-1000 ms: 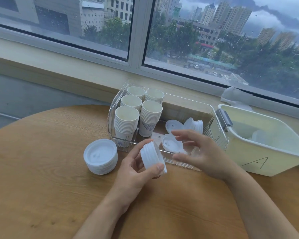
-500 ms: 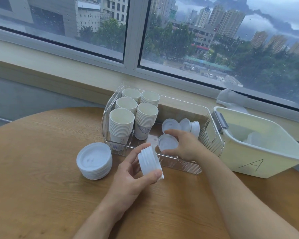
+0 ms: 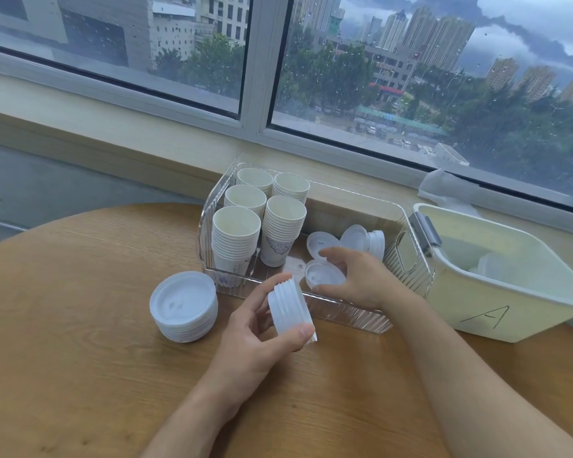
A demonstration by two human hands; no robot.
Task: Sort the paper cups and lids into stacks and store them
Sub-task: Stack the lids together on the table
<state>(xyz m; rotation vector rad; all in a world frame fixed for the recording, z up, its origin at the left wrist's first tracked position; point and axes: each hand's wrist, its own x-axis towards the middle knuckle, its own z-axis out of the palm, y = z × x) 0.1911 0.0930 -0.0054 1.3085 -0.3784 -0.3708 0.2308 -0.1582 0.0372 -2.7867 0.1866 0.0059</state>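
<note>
My left hand (image 3: pixel 255 338) grips a short stack of white lids (image 3: pixel 291 309) on edge, just in front of the clear bin (image 3: pixel 351 317). My right hand (image 3: pixel 358 279) reaches into that bin and pinches a single white lid (image 3: pixel 325 275) between thumb and fingers. Several stacks of paper cups (image 3: pixel 262 219) stand upright in the bin's left half. More loose lids (image 3: pixel 361 239) lie behind my right hand. A larger stack of lids (image 3: pixel 183 305) rests on the wooden table to the left.
A pale yellow tub marked "A" (image 3: pixel 497 312) stands right of the clear bin, holding translucent lids. The round wooden table (image 3: pixel 80 358) ends at a window sill, where a crumpled plastic bag (image 3: pixel 444 190) lies at the back right.
My right hand has gone from hovering over the bin down into it and taken hold of a single lid. The left hand keeps its stack nearly still.
</note>
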